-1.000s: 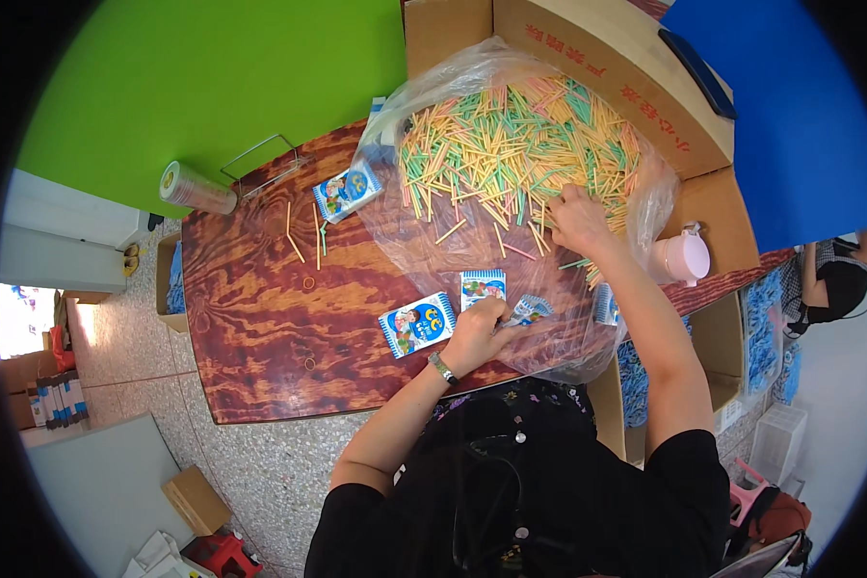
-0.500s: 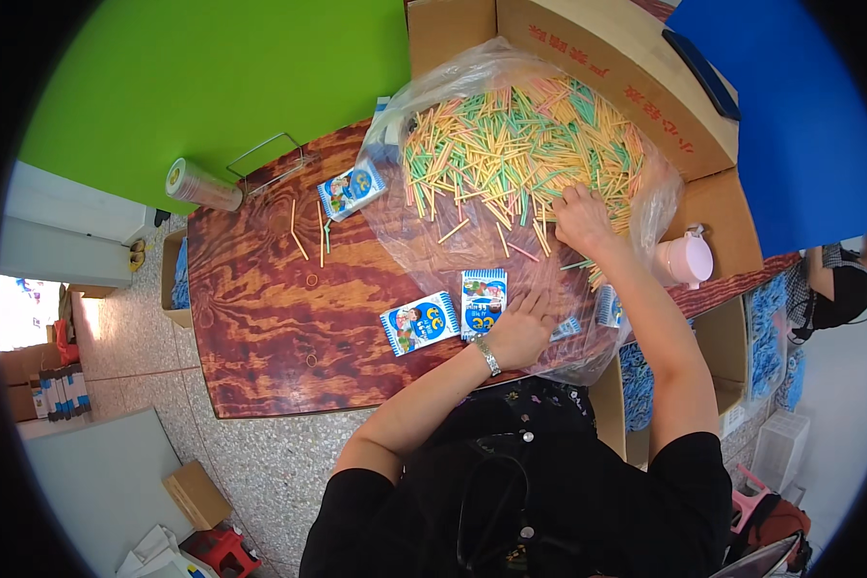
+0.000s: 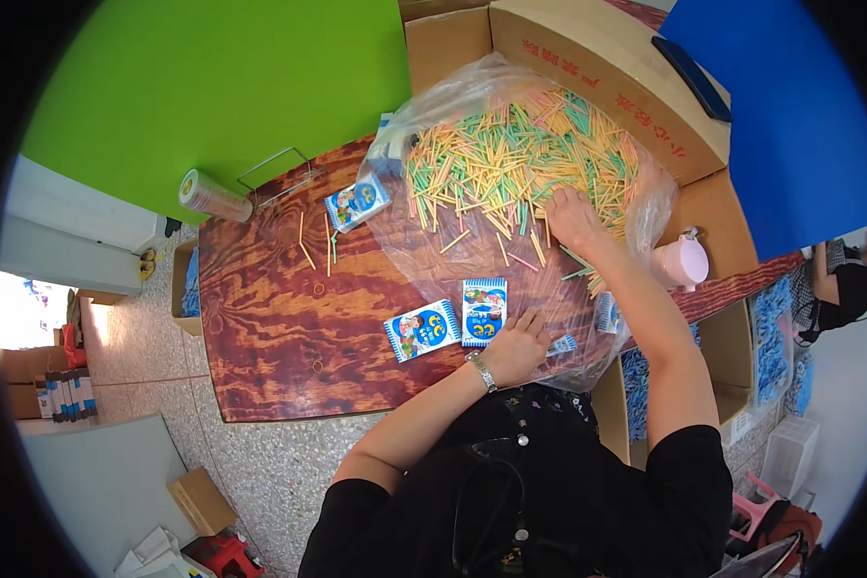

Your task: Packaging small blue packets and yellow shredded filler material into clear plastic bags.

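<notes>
A large heap of thin pastel sticks [image 3: 511, 159], yellow, green and pink, lies on a clear plastic sheet [image 3: 400, 246] at the mouth of a cardboard box [image 3: 617, 82]. My right hand [image 3: 578, 222] is at the heap's near right edge, fingers curled down onto the sticks; its fingertips are hidden. Close to the table's front edge my left hand [image 3: 515, 352] rests low, its fingers stretched out. Just left of it is an upright blue-and-white packet [image 3: 484, 310], with a tilted packet [image 3: 422, 330] beside that. A small packet [image 3: 562, 345] lies right of its fingers.
Further left are another packet [image 3: 357, 202], a few loose sticks [image 3: 329, 246], a wire stand [image 3: 277, 173] and a round canister [image 3: 214, 196]. A pink lidded cup [image 3: 681, 262] stands right of my forearm. A dark phone-like slab [image 3: 692, 77] lies on the box flap.
The whole view has shifted slightly. My right hand remains at the sticks with its fingers bent. My left hand stays beside the upright packet, its fingers slightly changed in pose.
</notes>
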A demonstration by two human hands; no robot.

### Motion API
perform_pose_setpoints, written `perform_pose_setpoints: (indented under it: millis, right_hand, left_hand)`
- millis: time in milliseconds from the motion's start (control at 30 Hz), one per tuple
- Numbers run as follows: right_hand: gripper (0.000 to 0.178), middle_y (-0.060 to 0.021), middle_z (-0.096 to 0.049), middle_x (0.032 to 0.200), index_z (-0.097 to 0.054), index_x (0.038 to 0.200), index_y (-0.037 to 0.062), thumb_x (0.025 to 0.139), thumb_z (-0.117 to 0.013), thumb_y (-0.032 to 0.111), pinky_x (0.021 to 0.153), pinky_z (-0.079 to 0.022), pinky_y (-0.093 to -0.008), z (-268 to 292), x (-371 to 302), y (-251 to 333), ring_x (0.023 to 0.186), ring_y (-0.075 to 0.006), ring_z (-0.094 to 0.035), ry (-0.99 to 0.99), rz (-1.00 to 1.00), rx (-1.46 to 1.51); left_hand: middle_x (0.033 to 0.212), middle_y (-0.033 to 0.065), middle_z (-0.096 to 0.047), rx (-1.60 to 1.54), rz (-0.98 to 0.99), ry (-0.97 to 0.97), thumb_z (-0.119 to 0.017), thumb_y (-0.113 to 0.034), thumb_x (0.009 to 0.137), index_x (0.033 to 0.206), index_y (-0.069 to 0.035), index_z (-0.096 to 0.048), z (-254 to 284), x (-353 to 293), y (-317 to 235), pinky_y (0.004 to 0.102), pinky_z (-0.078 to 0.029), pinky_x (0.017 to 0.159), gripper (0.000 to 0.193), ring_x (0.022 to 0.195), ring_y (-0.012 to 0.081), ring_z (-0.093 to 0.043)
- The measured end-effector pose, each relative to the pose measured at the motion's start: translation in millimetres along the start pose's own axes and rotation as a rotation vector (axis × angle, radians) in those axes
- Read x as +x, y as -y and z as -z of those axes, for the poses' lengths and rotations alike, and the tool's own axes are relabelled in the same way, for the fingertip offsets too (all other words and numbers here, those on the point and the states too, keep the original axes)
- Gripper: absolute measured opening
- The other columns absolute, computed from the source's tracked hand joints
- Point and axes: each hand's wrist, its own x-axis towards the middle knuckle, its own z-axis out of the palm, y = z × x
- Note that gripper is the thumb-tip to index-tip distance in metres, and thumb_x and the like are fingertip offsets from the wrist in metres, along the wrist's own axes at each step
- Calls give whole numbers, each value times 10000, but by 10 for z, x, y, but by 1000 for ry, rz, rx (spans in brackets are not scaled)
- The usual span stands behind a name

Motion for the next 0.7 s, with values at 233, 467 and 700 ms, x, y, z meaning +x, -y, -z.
perform_pose_setpoints:
  millis: [233,467,700]
  right_hand:
    - [283,-214,-624,907,-496,996,-54,870,-500,200,785,-488,-418,273,-46,-242,819,-336,-605,82,-279,537]
    - [131,-18,-509,791,-453,886,82,985,-460,168,745,-494,-353,277,-213,-228,730,-167,-537,-173,-484,2357]
    - [175,19,-468,785,-510,1009,44,998,-494,219,613,-425,-243,435,-394,65,653,-83,-445,-94,-394,2831]
  left_hand:
    - [1274,230,-500,-30,1,6,-626,-212,816,1163,16,-567,-32,-30,6,441,-404,1013,419,1262,384,-436]
    - [1328,235,-478,-18,8,9,-596,-193,824,1254,-38,-552,-43,-55,-12,444,-382,1037,460,1274,394,-426]
    - [1333,228,-484,-18,24,-4,-598,-194,822,1260,-54,-551,-53,-54,-35,448,-385,1035,462,1273,397,-434]
